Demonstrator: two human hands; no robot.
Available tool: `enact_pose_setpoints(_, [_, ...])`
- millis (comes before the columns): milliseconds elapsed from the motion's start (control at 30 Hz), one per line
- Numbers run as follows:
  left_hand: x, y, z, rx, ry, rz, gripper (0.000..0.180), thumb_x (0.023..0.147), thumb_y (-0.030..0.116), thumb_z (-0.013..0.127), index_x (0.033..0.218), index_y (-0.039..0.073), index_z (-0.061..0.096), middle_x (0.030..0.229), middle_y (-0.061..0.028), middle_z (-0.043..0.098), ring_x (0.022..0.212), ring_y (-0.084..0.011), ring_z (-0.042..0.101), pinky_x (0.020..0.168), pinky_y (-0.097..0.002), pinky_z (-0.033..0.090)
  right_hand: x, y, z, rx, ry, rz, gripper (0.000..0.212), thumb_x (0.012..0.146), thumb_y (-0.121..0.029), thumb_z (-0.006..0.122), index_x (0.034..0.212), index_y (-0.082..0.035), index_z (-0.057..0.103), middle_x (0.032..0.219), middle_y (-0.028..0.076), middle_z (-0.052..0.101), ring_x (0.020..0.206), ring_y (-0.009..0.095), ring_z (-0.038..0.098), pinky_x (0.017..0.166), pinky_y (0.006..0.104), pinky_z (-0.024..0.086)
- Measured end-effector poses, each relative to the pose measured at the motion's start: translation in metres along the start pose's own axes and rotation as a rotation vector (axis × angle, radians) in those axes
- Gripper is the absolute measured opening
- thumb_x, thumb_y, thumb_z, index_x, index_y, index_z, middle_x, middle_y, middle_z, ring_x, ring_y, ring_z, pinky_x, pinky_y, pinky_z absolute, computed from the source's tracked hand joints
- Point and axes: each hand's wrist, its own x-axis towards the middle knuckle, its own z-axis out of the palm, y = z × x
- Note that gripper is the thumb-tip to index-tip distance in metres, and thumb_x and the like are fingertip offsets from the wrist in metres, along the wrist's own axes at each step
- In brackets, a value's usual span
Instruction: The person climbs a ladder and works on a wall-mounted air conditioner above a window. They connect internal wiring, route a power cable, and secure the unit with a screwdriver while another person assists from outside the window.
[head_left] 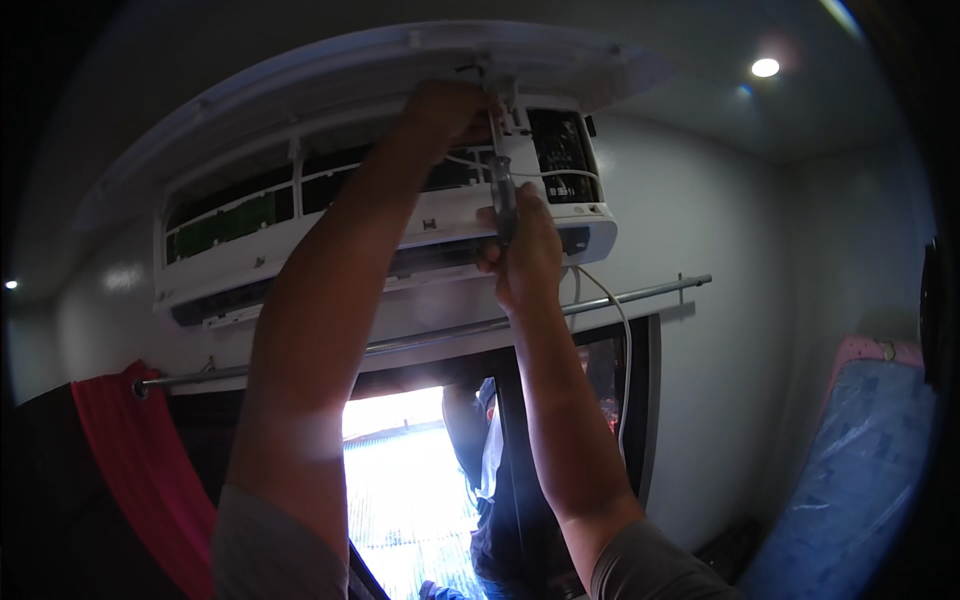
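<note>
Overhead, a white wall-mounted air conditioner (350,240) has its front panel (330,70) swung up, showing its filter frames. My right hand (530,245) is closed round the dark, see-through handle of a screwdriver (503,195), held upright with its shaft toward the unit's upper middle. Higher up, my left hand (450,110) is curled against the unit beside the screwdriver's shaft. Its fingertips are partly hidden, so what they pinch does not show. A white cable (565,173) crosses the unit just right of the screwdriver.
A metal curtain rod (640,293) runs below the unit, with a red curtain (150,470) at its left end. Beneath is a dark-framed window (650,400), where a person (490,530) is partly visible outside. A plastic-wrapped blue mattress (850,480) leans at the right.
</note>
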Motion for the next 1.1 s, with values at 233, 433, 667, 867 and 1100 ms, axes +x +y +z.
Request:
enact_pose_setpoints(233, [0.003, -0.007, 0.003, 0.139, 0.096, 0.105, 0.022, 0.09, 0.016, 0.081, 0.1, -0.002, 0.075, 0.099, -0.0122, 0.075, 0.085, -0.0214, 0.075, 0.078, -0.0298, 0.064, 0.001, 0.004, 0.005, -0.231, 0.066, -0.031, 0.04, 0.107, -0.037, 0.061, 0.128, -0.003, 0.061, 0.096, 0.009, 0.068, 0.064, 0.014, 0.063, 0.056, 0.0315, 0.053])
enact_pose_setpoints(433, [0.004, -0.008, -0.003, 0.239, -0.064, 0.298, 0.017, 0.092, 0.011, 0.076, 0.103, -0.003, 0.074, 0.104, -0.0137, 0.075, 0.091, -0.0228, 0.076, 0.08, -0.0313, 0.065, 0.01, -0.007, -0.002, 0.027, -0.07, 0.055, 0.038, 0.104, -0.034, 0.068, 0.128, -0.005, 0.062, 0.094, 0.01, 0.066, 0.064, 0.017, 0.063, 0.058, 0.034, 0.05])
enact_pose_setpoints(667, [-0.008, -0.009, 0.002, 0.157, -0.001, 0.219, 0.022, 0.097, 0.015, 0.071, 0.108, -0.004, 0.072, 0.105, -0.0148, 0.075, 0.092, -0.0248, 0.077, 0.079, -0.0314, 0.065, 0.021, -0.003, 0.005, -0.274, 0.091, -0.141, 0.036, 0.104, -0.039, 0.067, 0.114, -0.005, 0.068, 0.081, 0.005, 0.064, 0.061, 0.014, 0.06, 0.055, 0.0324, 0.049])
enact_pose_setpoints(867, [-0.022, -0.011, -0.022, 0.674, 0.031, 0.459, 0.023, 0.098, 0.027, 0.067, 0.107, 0.008, 0.077, 0.104, -0.0126, 0.077, 0.092, -0.0279, 0.076, 0.083, -0.0389, 0.061, 0.022, -0.018, -0.003, 0.023, -0.197, 0.126, 0.032, 0.105, -0.035, 0.066, 0.116, -0.005, 0.069, 0.077, 0.004, 0.063, 0.062, 0.013, 0.062, 0.055, 0.0341, 0.05])
enact_pose_setpoints(1100, [-0.109, -0.015, -0.084, 1.22, 0.222, 0.51, 0.029, 0.093, 0.03, 0.075, 0.115, 0.011, 0.075, 0.11, -0.0076, 0.075, 0.101, -0.0315, 0.073, 0.088, -0.0444, 0.059, 0.029, -0.001, 0.007, -0.709, 0.098, -0.478, 0.036, 0.107, -0.04, 0.061, 0.122, -0.008, 0.068, 0.077, 0.002, 0.062, 0.055, 0.009, 0.053, 0.044, 0.0247, 0.039])
